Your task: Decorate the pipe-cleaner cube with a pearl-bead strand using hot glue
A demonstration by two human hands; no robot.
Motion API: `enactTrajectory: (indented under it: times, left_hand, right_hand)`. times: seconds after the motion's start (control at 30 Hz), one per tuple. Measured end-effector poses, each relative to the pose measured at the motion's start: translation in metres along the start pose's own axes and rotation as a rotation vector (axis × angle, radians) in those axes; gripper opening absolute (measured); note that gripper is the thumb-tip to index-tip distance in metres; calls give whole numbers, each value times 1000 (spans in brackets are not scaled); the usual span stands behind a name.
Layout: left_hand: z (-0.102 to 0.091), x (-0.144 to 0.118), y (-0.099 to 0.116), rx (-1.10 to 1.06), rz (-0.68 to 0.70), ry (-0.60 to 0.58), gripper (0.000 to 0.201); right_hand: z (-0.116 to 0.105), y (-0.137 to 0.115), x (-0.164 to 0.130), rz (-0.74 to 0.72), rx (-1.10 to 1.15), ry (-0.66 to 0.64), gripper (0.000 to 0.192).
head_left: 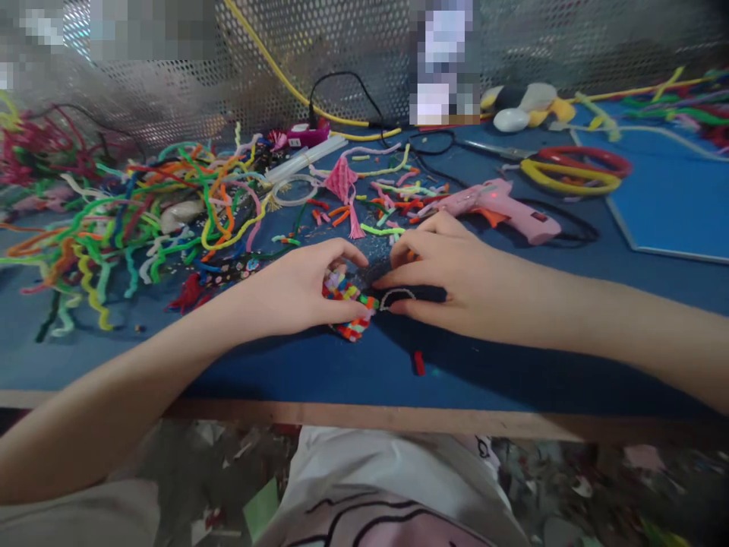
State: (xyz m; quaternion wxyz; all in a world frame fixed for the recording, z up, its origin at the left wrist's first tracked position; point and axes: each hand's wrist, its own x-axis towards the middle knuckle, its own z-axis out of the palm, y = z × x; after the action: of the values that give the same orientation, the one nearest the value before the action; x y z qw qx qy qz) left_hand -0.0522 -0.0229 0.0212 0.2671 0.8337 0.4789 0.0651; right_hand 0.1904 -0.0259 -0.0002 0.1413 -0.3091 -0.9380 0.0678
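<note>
Perf. metal wall (364, 38), blue tbl (319, 372), littered flr (547, 475).

Near tabletop (342, 380) leaves passage; glue gun (508, 202) obstructs beyond right hand (454, 270).

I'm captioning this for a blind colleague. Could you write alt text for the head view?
A left hand holds a small multicoloured piece at a blue table, with the right hand close by at a thin pale loop. A pink glue gun lies beyond the right hand; a tangle of colourful pipe cleaners lies to the left.
</note>
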Motion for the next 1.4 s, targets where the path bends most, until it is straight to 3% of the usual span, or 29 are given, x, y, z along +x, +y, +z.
enactTrajectory:
  times: [0.27, 0.5, 0.67, 1.0, 1.4]
  left_hand:
    - [0, 1, -3, -96, -8, -16, 55]
    - [6, 0, 1, -217, -15, 27, 47]
    - [11, 2, 2, -348, -57, 80, 50]
    - [22, 2, 7, -663, -140, 141, 50]
    - [23, 1, 10, -680, -140, 144, 49]
  right_hand:
    - [16, -1, -3, 154, 210, 49, 7]
    - [14, -12, -5, 118, 219, 169, 11]
    - [7, -16, -6, 252, 299, 183, 11]
    - [7, -21, -4, 523, 716, 152, 20]
    - [6, -20, -7, 500, 557, 189, 22]
